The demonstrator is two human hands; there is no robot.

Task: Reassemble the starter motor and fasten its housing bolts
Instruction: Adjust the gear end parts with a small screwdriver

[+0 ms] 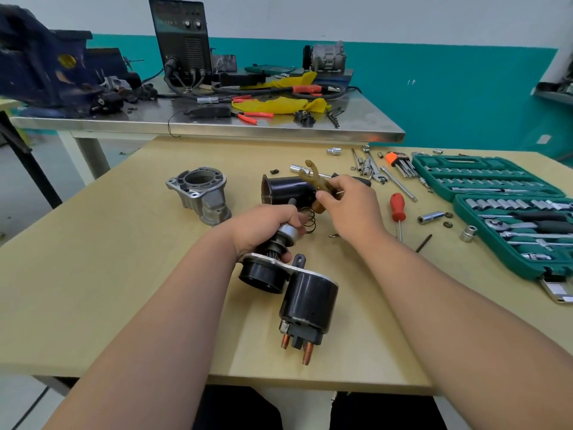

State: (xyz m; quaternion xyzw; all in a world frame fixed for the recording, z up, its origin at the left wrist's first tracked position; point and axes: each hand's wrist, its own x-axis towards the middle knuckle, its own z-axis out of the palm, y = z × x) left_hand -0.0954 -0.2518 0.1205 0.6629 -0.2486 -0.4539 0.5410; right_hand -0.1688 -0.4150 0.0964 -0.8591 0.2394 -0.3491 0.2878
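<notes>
- Nearest the bottom of the frame, just below centre, I see the solenoid (308, 301) lying on the wooden table (124, 305), its copper terminals toward me, joined by a plate to the black gear housing beside it.
- My left hand (263, 226) is clenched round the drive pinion assembly (286, 235) rising from that plate; I'd keep this grip firm and the shaft steady, since the next part has to seat around it.
- My right hand (350, 206), just right of centre, pinches the tan shift fork (313, 176) between thumb and fingers, forked end pointing up.
- As I judge it, the step is fitting that fork to the pinion collar and the solenoid plunger eye (check which end is which before lowering).
- A coil spring (310, 220) lies between my hands; I'd avoid knocking it away.
- Behind, mid-frame, the black motor body (286, 189) lies on its side, and the aluminium nose housing (201, 192) waits left of centre, well apart.
- Far right, the green socket set (496, 206) and red screwdriver (398, 212) serve the housing bolts later.
</notes>
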